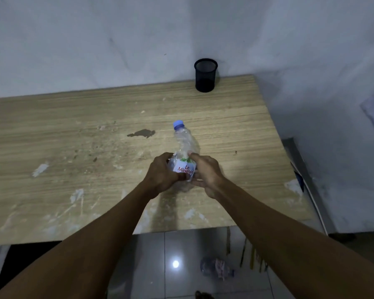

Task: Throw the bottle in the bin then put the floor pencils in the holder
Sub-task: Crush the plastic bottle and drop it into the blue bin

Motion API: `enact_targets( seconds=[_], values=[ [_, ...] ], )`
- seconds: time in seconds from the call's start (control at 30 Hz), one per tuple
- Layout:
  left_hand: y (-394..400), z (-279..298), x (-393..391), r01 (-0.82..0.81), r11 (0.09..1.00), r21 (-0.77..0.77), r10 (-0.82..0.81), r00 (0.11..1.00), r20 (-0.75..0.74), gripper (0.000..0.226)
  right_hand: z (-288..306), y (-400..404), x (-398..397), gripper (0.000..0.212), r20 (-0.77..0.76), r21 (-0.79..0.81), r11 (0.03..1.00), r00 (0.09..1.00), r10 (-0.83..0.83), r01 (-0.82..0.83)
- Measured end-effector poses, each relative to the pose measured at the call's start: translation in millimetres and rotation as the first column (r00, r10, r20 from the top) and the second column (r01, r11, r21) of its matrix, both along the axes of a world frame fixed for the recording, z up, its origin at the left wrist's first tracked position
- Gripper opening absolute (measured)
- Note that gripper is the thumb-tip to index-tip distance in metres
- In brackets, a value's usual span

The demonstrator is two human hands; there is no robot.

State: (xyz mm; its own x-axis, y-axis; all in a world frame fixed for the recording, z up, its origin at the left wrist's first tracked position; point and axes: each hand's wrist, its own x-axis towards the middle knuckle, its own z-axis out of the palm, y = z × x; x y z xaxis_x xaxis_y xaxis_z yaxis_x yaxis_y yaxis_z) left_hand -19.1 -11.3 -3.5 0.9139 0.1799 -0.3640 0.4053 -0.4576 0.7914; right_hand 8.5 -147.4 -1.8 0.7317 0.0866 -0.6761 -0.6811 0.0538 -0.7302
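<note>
Frame centre: left hand (162, 175) and right hand (206, 174) both clasp a crumpled clear plastic bottle (185, 147), blue cap up, over scuffed woodgrain table (73, 137). Black mesh cylindrical holder (205, 75) upper centre. Thin pencils (244, 251) on glossy floor tiles, lower right.

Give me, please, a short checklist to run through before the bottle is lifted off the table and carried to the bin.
1. Grip: left hand and right hand both clasp the bottle at its label. Ok.
2. Cap on: ok.
3. Bottle empty: looks crumpled and clear, but cannot tell.
4. Bin located: none in view. Not ok.
5. Holder upright at the table's far edge, ready for later: ok.
6. Pencils on the floor: thin sticks show by the right forearm, count cannot tell.
</note>
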Motion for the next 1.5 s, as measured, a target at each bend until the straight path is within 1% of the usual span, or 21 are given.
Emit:
enact_targets(
  seconds=[0.07,0.17,0.27,0.33,0.4,0.5,0.6,0.7,0.77,0.9,0.93,0.97,1.0,1.03,1.07,1.2,1.3,1.33,1.5],
  values=[
    [-7,15,-20,0.078,0.995,-0.065,-0.078,0.997,-0.003,0.058,12,-10,-16,0.047,-0.016,0.05,0.998,0.999,-0.031,0.032],
    [-21,35,-52,0.185,0.978,-0.101,-0.187,0.982,-0.008,0.051,31,-27,-44,0.043,-0.047,0.162,0.982,0.995,-0.09,0.096],
    [-32,46,-84,0.228,0.966,-0.119,-0.23,0.973,-0.004,0.049,49,-41,-80,0.039,-0.052,0.212,0.967,0.989,-0.135,0.143],
    [-41,54,-109,0.246,0.962,-0.122,-0.248,0.969,-0.003,0.045,59,-50,-108,0.036,-0.037,0.19,0.967,0.985,-0.166,0.171],
    [-50,61,-135,0.271,0.955,-0.123,-0.275,0.961,-0.011,0.045,65,-56,-136,0.041,-0.009,0.167,0.969,0.983,-0.183,0.182],
    [-62,70,-175,0.282,0.948,-0.148,-0.285,0.959,0.002,0.051,69,-63,-179,0.041,0.018,0.138,0.965,0.974,-0.227,0.222],
    [-75,77,-216,0.302,0.931,-0.207,-0.307,0.952,0.006,0.047,70,-72,-222,0.048,0.031,0.144,0.956,0.964,-0.264,0.257],
    [-86,76,-252,0.324,0.899,-0.293,-0.349,0.936,-0.035,0.051,71,-88,-265,0.05,0.011,0.145,0.95,0.96,-0.281,0.276],
    [-94,72,-271,0.372,0.877,-0.303,-0.408,0.911,-0.061,0.053,68,-101,-288,0.051,-0.006,0.127,0.95,0.958,-0.286,0.284],
    [-118,68,-296,0.428,0.849,-0.311,-0.485,0.863,-0.137,0.044,55,-134,-319,0.047,-0.045,0.068,0.955,0.957,-0.285,0.288],
    [-124,66,-299,0.435,0.85,-0.296,-0.496,0.851,-0.173,0.049,51,-142,-324,0.043,-0.052,0.054,0.956,0.957,-0.287,0.289],
    [-130,61,-301,0.441,0.855,-0.274,-0.502,0.836,-0.222,0.059,47,-152,-327,0.038,-0.061,0.042,0.955,0.955,-0.29,0.293],
    [-135,55,-300,0.433,0.864,-0.256,-0.494,0.825,-0.275,0.069,41,-163,-329,0.036,-0.07,0.038,0.954,0.953,-0.294,0.298],
    [-141,48,-299,0.416,0.875,-0.247,-0.479,0.819,-0.317,0.074,35,-174,-330,0.035,-0.083,0.025,0.954,0.952,-0.296,0.299],
    [-148,41,-298,0.393,0.889,-0.234,-0.454,0.821,-0.346,0.074,29,-186,-330,0.034,-0.096,0.011,0.956,0.952,-0.291,0.293],
    [-184,13,-286,0.289,0.948,-0.135,-0.319,0.856,-0.407,0.058,6,-237,-322,0.025,-0.15,-0.029,0.966,0.954,-0.26,0.259],
    [-217,-11,-273,0.215,0.97,-0.115,-0.243,0.864,-0.44,0.053,-10,-280,-306,0.036,-0.187,-0.035,0.972,0.954,-0.235,0.232],
    [-230,-21,-269,0.194,0.974,-0.114,-0.225,0.862,-0.454,0.052,-16,-295,-299,0.035,-0.194,-0.04,0.974,0.954,-0.229,0.225],
    [-291,-59,-249,0.158,0.98,-0.118,-0.197,0.835,-0.514,0.042,-43,-362,-269,0.021,-0.216,-0.063,0.976,0.952,-0.217,0.208]
  ],
)
